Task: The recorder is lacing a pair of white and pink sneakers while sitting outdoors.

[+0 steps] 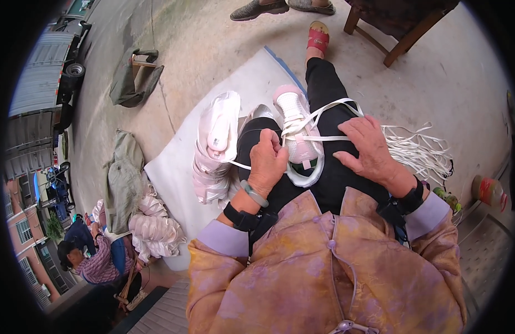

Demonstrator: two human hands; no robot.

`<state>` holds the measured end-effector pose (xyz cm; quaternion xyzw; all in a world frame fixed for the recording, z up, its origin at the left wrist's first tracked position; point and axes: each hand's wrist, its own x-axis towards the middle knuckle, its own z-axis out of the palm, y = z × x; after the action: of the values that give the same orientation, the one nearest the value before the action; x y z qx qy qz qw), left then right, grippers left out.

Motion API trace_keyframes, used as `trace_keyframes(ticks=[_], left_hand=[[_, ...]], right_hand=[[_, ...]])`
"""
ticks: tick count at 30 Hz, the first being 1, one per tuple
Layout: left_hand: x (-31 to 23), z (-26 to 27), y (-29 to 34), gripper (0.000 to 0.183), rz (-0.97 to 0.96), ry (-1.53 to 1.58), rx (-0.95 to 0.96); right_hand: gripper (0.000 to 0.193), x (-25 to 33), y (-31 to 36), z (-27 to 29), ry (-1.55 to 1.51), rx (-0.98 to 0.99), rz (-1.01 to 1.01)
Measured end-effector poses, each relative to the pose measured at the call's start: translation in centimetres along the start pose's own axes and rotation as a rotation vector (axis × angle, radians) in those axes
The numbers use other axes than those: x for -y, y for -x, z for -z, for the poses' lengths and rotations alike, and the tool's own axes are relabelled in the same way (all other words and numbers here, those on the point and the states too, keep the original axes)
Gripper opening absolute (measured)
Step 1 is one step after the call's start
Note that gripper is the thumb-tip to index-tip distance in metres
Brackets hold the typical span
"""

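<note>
Head view, centre of the frame: a pink and white shoe (293, 113) lies across the person's lap, its pink toe toward the top and its rounded collar toward the bottom. A white lace (329, 137) crosses its throat and runs out rightward, one strand looping up over the black trousers (327, 83). Just left of the shoe's opening, the left hand (268, 161) is curled, thumb against forefinger, closed on lace, with a length sticking out to its left. Right of the shoe, the right hand (370, 149) is spread, thumb and fingers apart, at the outer strands; whether a fingertip touches the lace, I cannot tell.

The likeliest trouble, I judge, is a tangle: the raised loop lies close to the right fingers and could catch on them, or twist if both strands were pulled together. Uneven pulling could leave one end short, and a hard tug might slide the shoe, as neither hand appears to grip its body.

Farther out, nested shoes (216, 139) stand at left centre on a white sheet (177, 161). A heap of loose laces (416, 150) lies at right, close enough that a trailing strand could mix in. Another person (104, 259) sits at lower left.
</note>
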<state>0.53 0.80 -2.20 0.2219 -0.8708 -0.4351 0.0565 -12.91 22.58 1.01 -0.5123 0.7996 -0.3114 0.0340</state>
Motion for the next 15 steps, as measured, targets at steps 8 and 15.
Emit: trace_keyframes(ticks=[8,15], left_hand=[[-2.2,-0.7,-0.6,0.028,-0.309,-0.387,-0.145],[-3.4,-2.4,-1.6,0.010,-0.353,-0.277,-0.033]], right_hand=[[0.057,1.5,-3.0,-4.6,0.143,0.191,-0.053],[0.039,1.9,-2.3,-5.3,0.028,0.045,-0.098]])
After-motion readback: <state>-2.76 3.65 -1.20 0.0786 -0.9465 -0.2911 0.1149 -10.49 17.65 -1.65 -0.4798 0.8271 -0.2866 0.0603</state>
